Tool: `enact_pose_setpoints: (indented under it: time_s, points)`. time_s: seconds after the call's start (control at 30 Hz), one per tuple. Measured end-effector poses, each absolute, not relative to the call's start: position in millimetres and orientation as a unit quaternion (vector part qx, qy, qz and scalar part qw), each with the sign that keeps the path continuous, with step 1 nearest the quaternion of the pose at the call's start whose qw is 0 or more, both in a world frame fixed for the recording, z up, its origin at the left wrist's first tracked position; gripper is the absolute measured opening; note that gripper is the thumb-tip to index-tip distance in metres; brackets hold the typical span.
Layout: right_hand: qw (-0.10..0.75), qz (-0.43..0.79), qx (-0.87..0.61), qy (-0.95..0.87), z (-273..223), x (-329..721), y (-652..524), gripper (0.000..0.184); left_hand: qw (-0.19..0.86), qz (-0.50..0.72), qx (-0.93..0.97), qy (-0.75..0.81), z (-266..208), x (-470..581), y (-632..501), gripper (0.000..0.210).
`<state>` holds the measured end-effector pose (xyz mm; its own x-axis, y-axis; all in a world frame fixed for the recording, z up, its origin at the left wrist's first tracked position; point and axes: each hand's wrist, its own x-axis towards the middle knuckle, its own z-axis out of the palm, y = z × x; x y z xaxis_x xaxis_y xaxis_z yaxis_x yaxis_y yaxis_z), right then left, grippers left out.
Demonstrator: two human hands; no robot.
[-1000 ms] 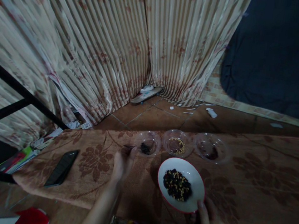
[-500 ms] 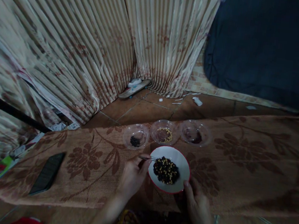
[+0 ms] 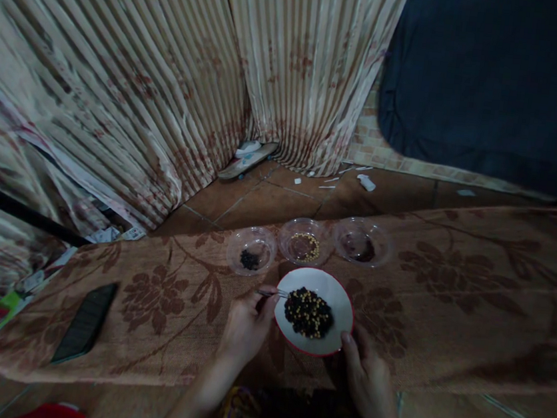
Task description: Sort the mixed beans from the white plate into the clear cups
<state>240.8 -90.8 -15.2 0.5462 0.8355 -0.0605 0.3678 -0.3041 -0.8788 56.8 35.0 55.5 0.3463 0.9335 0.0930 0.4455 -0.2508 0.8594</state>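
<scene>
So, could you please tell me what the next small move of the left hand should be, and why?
Probably the left hand should ease the slim metal tweezers slightly right, into the mixed dark and yellow grains: the tips show inside the round white bowl with a red rim, near the grains' left edge, and the right hand grips the bowl's near right side.

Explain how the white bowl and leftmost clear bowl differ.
The white bowl is opaque; the clear bowl, transparent. The white bowl holds dark and yellow bits; the clear bowl has dark bits only. The right hand grips the white bowl; the clear bowl sits untouched. Both contain dark bits.
</scene>
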Motion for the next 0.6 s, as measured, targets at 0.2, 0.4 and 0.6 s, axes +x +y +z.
enact_pose_setpoints:
  time_s: [0.2, 0.4, 0.6]
  points:
    - [0.437, 0.246, -0.765, -0.404, -16, 242, -91, 0.052, 0.401, 0.325, 0.709, 0.480, 51, 57, 35, 0.019]
    - [0.436, 0.254, -0.760, -0.409, -16, 241, -92, 0.050, 0.395, 0.328, 0.710, 0.482, 47, 58, 36, 0.019]
    - [0.442, 0.247, -0.760, -0.407, -18, 241, -91, 0.050, 0.394, 0.337, 0.703, 0.487, 41, 58, 37, 0.020]
